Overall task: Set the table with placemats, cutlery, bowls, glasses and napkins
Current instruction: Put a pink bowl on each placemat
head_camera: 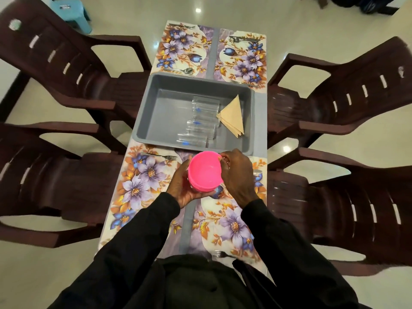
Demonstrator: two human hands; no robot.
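A stack of pink bowls (204,171) is held above the near end of the table (186,224); how many are nested I cannot tell. The left hand (181,190) grips the stack from the side and below, and the right hand (239,177) pinches the top rim with its fingers (223,157). Behind it, one grey tray (142,121) holds four clear glasses (200,121) lying down and some folded tan napkins (233,118). Four floral placemats (142,181) cover the table, with a fork (159,155) on the nearest left one. Four brown chairs (66,70) stand around it on a glossy pale floor (289,25).
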